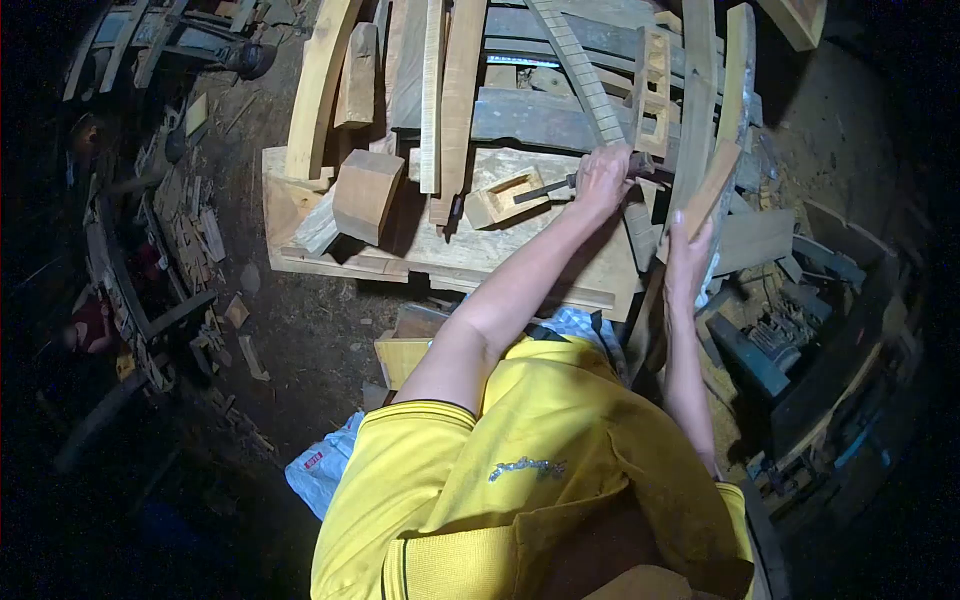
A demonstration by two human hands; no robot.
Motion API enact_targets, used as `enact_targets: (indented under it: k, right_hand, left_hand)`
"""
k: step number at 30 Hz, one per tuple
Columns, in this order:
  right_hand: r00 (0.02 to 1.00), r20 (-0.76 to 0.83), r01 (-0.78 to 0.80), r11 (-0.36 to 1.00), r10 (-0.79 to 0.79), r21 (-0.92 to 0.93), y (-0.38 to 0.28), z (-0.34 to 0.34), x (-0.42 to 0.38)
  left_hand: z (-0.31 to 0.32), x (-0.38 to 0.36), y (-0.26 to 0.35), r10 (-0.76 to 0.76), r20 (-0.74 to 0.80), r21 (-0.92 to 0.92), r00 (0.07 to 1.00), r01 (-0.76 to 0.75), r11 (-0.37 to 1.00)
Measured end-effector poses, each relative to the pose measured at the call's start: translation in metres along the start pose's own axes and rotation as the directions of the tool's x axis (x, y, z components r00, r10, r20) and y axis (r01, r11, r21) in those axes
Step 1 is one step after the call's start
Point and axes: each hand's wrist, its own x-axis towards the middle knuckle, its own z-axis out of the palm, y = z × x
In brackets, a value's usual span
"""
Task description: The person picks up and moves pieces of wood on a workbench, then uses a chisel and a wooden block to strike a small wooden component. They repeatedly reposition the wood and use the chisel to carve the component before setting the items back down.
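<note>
The left hand (603, 182), right of upper centre in the frame, is closed around a chisel (543, 191). The blade points left over the hollowed block (484, 208), which lies on the worktop (430, 252) at upper centre; whether the tip touches the block cannot be told. The right hand (688, 262), lower and further right, is closed on a wooden piece (716, 186) that slants toward the upper right.

Hazards, as judged:

1. No clamp or stop is visible at the hollowed block. A sideways push could make it skid or turn, letting the edge jump out of the hollow.

2. The marked strip (574, 66) runs under or against the left hand. If the chisel shifted, the strip could be dragged or the knuckles caught on it; contact is not clear.

3. The wooden piece is near the left hand. A careless swing could strike the fingers or knock the upright timber (692, 110) just beside it.

4. Long boards (461, 95) reach over the worktop's far side, close to the hollowed block. A bump could shift them onto it.

5. The large block (368, 197) at left sits tilted, seemingly unsecured, and might topple if jarred.
</note>
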Motion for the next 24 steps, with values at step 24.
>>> enact_targets:
  k: [24]
  right_hand:
    - [0.992,0.129,0.059,0.931,-0.013,-0.360,0.010,-0.009,-0.035]
  left_hand:
    - [-0.008,-0.010,-0.001,0.043,0.167,-0.032,0.985,-0.038,0.999]
